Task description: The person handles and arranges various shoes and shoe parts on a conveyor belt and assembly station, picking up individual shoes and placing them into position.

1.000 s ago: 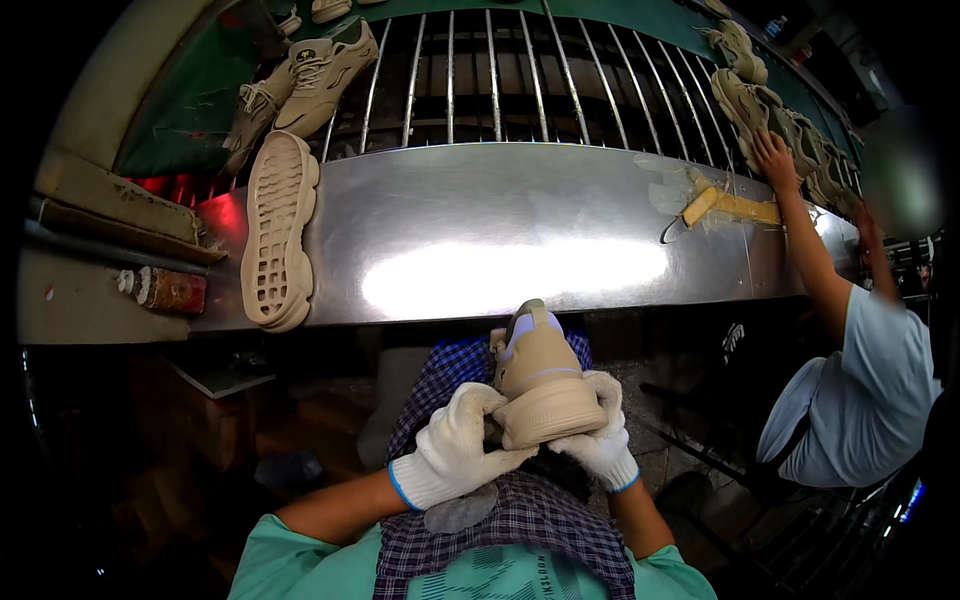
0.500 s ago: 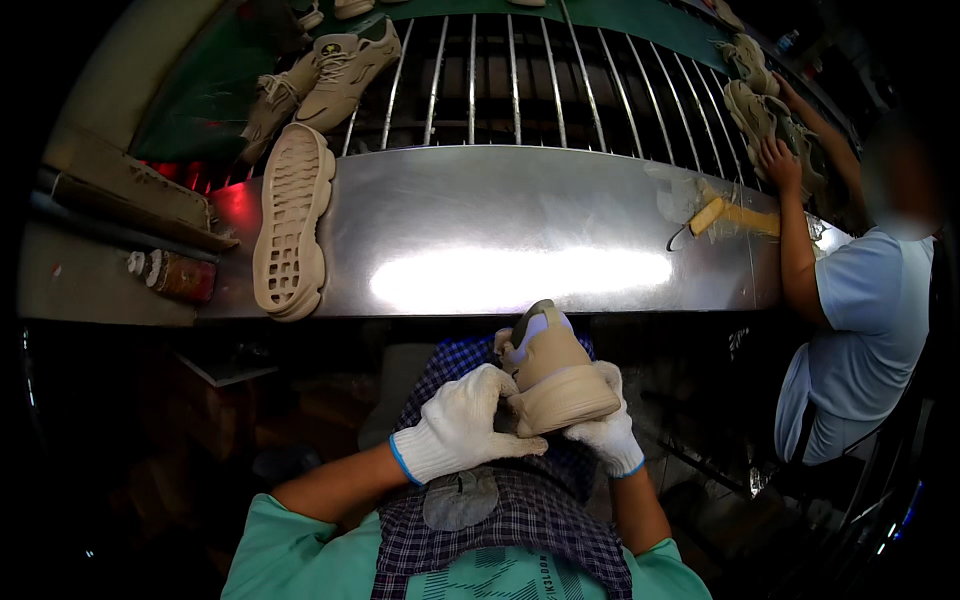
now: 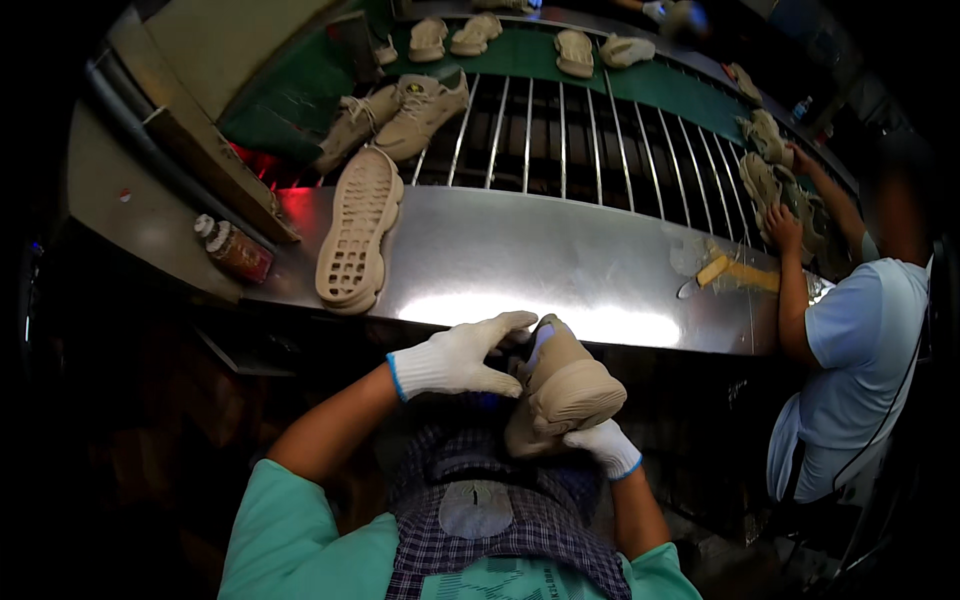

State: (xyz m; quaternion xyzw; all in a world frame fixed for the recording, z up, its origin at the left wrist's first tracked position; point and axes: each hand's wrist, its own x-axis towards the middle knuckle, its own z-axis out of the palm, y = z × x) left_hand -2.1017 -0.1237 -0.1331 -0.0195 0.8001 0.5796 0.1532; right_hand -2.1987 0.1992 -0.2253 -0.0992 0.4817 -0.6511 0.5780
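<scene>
A beige sneaker (image 3: 575, 385) with a thick sole is held over my lap, its heel turned toward me. My right hand (image 3: 605, 445), in a white knit glove, grips it from beneath on the right; the fingers are partly hidden behind the shoe. Gloved the same way, my left hand (image 3: 455, 358) is beside the shoe's left side with thumb and fingers spread apart. Its fingertips are close to the shoe's opening; whether they touch it is unclear. A loose beige outsole (image 3: 355, 235), with a grid of square hollows, lies on the metal bench to the left.
Two beige sneakers (image 3: 420, 115) rest behind the outsole beside metal rollers (image 3: 562, 140). Several soles lie on the far green belt (image 3: 520, 50). A red-brown bottle (image 3: 238, 250) is at left. A yellow-handled tool (image 3: 712, 270) lies right, near a co-worker's hand (image 3: 783, 228) on shoes.
My left hand has moved up and off the shoe's lower side, its fingers spreading. The shoe has tilted, showing more of its sole. The view has shifted, revealing more of the far belt.
</scene>
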